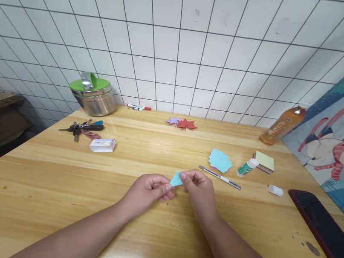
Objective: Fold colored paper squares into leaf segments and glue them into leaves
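Between my two hands is a small folded piece of light blue paper (pixel 176 179), held just above the wooden table. My left hand (pixel 153 187) pinches its lower left corner between thumb and fingers. On the upper right side, my right hand (pixel 199 189) has thumb and forefinger closed on the paper's edge. A slim craft knife (pixel 219 177) lies behind my right hand. Beyond it sits a stack of light blue paper squares (pixel 220 160), with a bit of pink showing beneath. A glue stick (pixel 247 168) without its cap is just right of the stack.
Purple (pixel 173 121) and red paper leaves (pixel 187 125) lie near the tiled wall, right of a marker (pixel 139 107). Keys (pixel 82 127), a small white box (pixel 102 145) and a green-lidded steel pot (pixel 93 95) are left. Yellowish paper (pixel 264 161), a white cap (pixel 275 190), a bottle (pixel 284 125) and a phone (pixel 325 229) are right.
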Tool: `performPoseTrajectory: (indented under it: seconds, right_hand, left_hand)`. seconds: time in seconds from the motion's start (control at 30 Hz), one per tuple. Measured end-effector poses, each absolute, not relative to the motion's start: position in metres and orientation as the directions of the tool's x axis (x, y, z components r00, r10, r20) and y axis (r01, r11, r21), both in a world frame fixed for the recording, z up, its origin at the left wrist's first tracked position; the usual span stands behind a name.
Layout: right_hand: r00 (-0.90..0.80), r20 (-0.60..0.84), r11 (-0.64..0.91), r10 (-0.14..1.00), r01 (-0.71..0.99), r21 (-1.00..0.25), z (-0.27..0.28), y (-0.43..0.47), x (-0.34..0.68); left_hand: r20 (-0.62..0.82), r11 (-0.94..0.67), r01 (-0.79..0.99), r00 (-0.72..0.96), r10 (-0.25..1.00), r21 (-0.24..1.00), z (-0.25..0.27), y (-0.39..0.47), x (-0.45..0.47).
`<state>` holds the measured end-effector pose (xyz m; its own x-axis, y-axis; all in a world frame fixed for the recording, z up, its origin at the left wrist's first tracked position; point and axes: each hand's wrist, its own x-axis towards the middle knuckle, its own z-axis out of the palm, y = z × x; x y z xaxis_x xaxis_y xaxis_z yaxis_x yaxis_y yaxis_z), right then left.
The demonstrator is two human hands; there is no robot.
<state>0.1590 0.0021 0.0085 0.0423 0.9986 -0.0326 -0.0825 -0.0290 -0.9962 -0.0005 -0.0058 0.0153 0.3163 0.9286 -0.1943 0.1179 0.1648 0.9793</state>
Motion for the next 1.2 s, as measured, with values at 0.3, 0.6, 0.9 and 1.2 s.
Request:
performPoseTrajectory:
  seconds: [0.3, 0.6, 0.9, 1.2]
  right_hand:
    - [-0.073, -0.125, -0.141, 0.990, -0.296, -0.945, 0.000, 0.006, 0.162]
    - [-0.092, -0.042, -0.049, 0.995, -0.083, -0.995, 0.002, 0.000, 0.152]
    - [-0.196, -0.152, -0.172, 0.969, -0.088, -0.981, 0.005, 0.000, 0.156]
    - [-0.359, -0.218, -0.329, 0.908, -0.288, -0.899, 0.004, -0.001, 0.156]
  left_hand:
    - [-0.103, 0.018, 0.265, 0.313, 0.944, 0.964, 0.016, -0.007, -0.004]
    - [-0.192, 0.204, 0.010, 0.391, 0.900, 0.979, 0.010, -0.004, 0.001]
    - [-0.160, 0.163, 0.013, 0.289, 0.944, 0.986, 0.012, -0.003, -0.003]
    - [-0.142, 0.159, -0.025, 0.328, 0.934, 0.987, 0.009, 0.000, -0.005]
